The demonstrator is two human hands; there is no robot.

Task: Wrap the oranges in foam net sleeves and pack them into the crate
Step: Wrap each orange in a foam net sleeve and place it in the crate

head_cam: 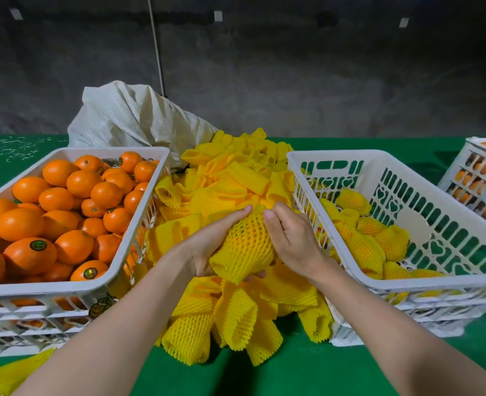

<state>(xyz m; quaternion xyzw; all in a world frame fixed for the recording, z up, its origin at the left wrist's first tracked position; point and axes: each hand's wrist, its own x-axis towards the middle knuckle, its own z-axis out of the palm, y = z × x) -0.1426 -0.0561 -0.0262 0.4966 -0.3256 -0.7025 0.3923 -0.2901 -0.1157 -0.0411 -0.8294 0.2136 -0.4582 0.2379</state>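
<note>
An orange inside a yellow foam net sleeve is held over the middle of the table. My left hand grips it from the left and below; my right hand grips it from the right, thumb at the sleeve's top edge. Under it lies a heap of loose yellow sleeves. A white crate on the left is full of bare oranges. The white crate on the right holds several wrapped oranges.
A grey woven sack lies behind the sleeve heap. Another white crate with oranges stands at the far right. The table has a green cover. A loose sleeve lies at the front left corner.
</note>
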